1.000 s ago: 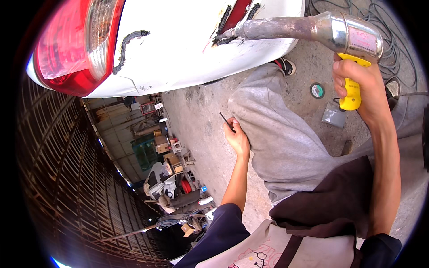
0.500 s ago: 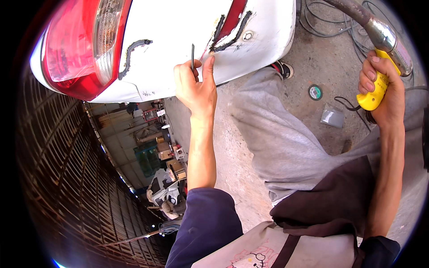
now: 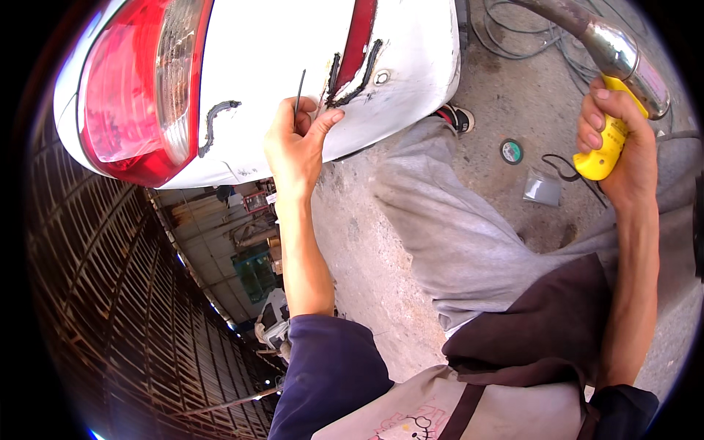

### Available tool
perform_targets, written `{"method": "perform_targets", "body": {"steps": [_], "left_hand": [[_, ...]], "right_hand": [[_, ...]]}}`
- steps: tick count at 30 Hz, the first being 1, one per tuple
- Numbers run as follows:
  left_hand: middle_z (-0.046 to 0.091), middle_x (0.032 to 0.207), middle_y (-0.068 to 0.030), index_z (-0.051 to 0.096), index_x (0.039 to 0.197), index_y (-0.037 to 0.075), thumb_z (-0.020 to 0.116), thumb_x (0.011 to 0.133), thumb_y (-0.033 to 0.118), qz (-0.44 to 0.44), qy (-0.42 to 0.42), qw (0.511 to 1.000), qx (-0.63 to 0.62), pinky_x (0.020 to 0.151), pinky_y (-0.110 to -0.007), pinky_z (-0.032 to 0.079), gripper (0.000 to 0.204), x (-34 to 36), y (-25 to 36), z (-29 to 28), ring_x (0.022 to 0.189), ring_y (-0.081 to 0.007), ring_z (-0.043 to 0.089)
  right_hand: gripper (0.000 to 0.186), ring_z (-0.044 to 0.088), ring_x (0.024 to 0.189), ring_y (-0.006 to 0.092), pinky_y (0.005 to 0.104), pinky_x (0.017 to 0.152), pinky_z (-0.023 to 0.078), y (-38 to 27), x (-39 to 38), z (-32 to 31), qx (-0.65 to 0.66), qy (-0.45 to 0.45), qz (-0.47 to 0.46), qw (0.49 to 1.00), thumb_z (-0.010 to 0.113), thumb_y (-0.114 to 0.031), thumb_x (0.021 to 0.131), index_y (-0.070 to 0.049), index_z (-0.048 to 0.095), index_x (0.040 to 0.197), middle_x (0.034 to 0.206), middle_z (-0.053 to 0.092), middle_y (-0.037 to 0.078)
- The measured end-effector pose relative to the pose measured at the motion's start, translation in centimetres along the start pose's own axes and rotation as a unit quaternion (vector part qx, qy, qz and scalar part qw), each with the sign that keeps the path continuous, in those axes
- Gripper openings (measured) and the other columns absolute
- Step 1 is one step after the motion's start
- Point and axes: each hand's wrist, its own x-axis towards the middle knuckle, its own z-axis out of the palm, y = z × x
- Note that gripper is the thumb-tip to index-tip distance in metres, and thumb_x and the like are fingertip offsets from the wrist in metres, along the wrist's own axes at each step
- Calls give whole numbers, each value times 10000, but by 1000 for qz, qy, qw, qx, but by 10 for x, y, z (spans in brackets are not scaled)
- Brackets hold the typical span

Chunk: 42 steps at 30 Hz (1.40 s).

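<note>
My left hand (image 3: 297,143) holds a thin dark rod (image 3: 300,88) upright, its fingers near or on the white bumper (image 3: 257,147), just below a V-shaped black bead (image 3: 359,89) of rough material beside a red reflector strip (image 3: 356,37). A second, curved black bead (image 3: 211,126) lies to the left, by the red tail light (image 3: 121,95). My right hand (image 3: 627,143) grips the yellow handle of a metal hot-air gun (image 3: 620,51), held at the right, clear of the bumper, with its nozzle running out of view at the top.
Coiled hoses (image 3: 499,40) lie on the concrete floor (image 3: 367,308), with a round green-centred tape roll (image 3: 511,151) and a small plastic bag (image 3: 541,188). My grey-trousered leg (image 3: 455,220) extends under the bumper. A rusty mesh structure (image 3: 110,279) and piled clutter are at left.
The gun has left the V-shaped bead and moved up and right. My left hand has risen from beside my knee to the bumper with the rod. The bumper sits slightly lower in view.
</note>
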Motion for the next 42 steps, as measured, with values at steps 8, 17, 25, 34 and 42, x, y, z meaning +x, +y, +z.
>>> {"method": "perform_targets", "body": {"steps": [8, 17, 25, 34, 42], "left_hand": [[559, 691, -38, 618, 916, 3, 623, 916, 133, 77, 81, 992, 54, 575, -269, 394, 131, -15, -22, -20, 617, -120, 449], [630, 790, -67, 630, 962, -13, 563, 960, 159, -14, 56, 995, 78, 660, -290, 470, 185, -12, 7, 5, 670, -151, 558], [538, 740, -14, 572, 1092, -12, 509, 991, 180, 112, 118, 986, -36, 554, -255, 389, 226, -16, -5, 6, 621, -116, 497], [642, 797, -93, 635, 1013, 37, 609, 900, 87, 226, 100, 958, 143, 505, -333, 447, 126, -25, -28, 7, 571, -201, 573], [455, 643, -27, 557, 1313, 271, 705, 809, 225, 310, -131, 876, 346, 448, -338, 441, 527, -10, -13, -21, 495, -199, 540]], "right_hand": [[141, 483, 537, 91, 246, 503, 401, -3, 1, -7, 29, -15, -16, 999, 575, -168, 860, -68, 519, 942, 676, 488, 4], [106, 481, 585, 108, 254, 534, 430, -3, 5, -14, 104, 95, -66, 988, 581, -105, 854, -86, 477, 843, 700, 488, 8], [114, 481, 604, 121, 261, 536, 437, -6, 12, -30, 123, 157, -106, 974, 587, -83, 845, -73, 476, 820, 719, 496, 20], [84, 494, 599, 114, 266, 545, 456, -5, 11, -33, 111, 157, -91, 977, 551, -91, 892, -70, 476, 860, 731, 491, 16], [103, 502, 601, 118, 259, 538, 453, -2, 11, -28, 117, 148, -86, 978, 599, -96, 843, -82, 496, 846, 714, 502, 15]]}}
